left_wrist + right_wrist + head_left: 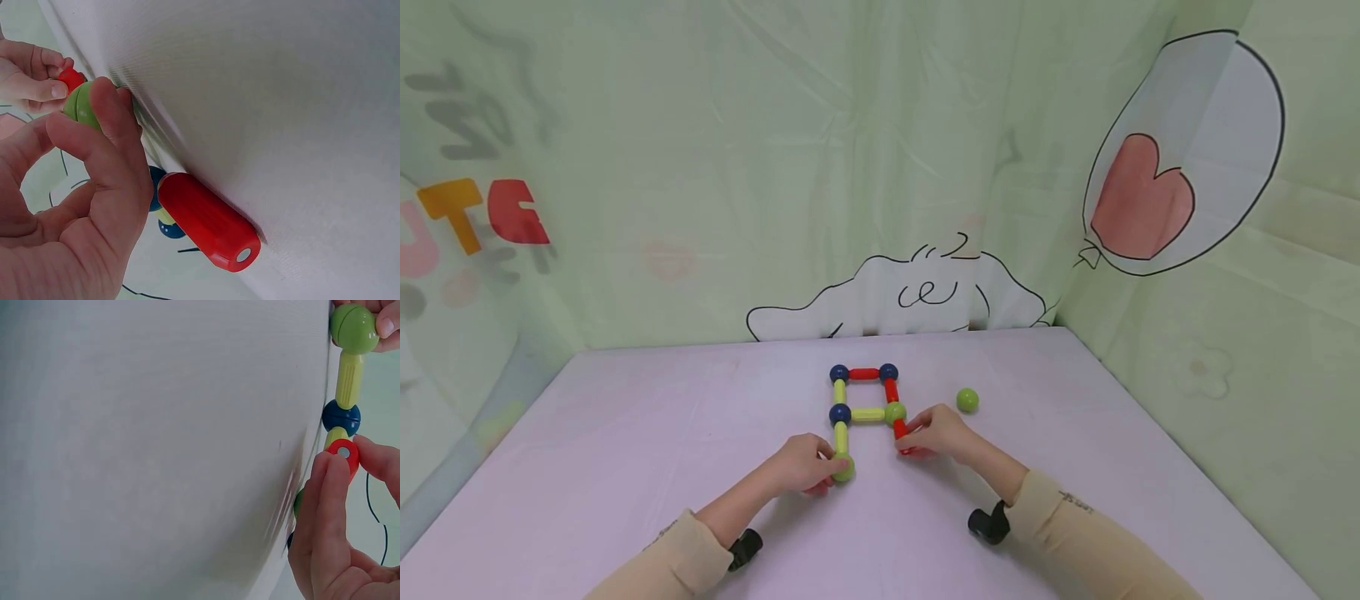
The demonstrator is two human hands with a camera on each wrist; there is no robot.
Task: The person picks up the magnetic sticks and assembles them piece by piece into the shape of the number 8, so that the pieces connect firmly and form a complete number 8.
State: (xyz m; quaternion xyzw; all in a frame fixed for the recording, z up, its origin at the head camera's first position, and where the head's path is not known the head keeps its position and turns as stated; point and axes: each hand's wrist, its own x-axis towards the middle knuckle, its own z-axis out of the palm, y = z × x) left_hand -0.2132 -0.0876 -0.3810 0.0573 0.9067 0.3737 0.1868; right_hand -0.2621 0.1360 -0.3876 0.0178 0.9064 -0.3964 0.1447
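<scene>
Rods and balls form a square frame on the table, with two rods extending toward the person. My left hand (811,463) pinches the green ball (843,467) at the end of a yellow rod (842,438). The near red rod (902,433), beside another green ball (895,412), is pinched by my right hand (942,433); its end with a silvery disc faces the right wrist view. Dark blue balls (840,414) join other corners. In the left wrist view, a large red rod (209,222) lies beside the left hand; I cannot make it out in the head view.
A loose green ball (967,400) lies right of the frame on the pale table (647,433). Behind and beside the table hangs a printed pale green curtain (700,167). Black wrist cameras (988,525) sit below both sleeves.
</scene>
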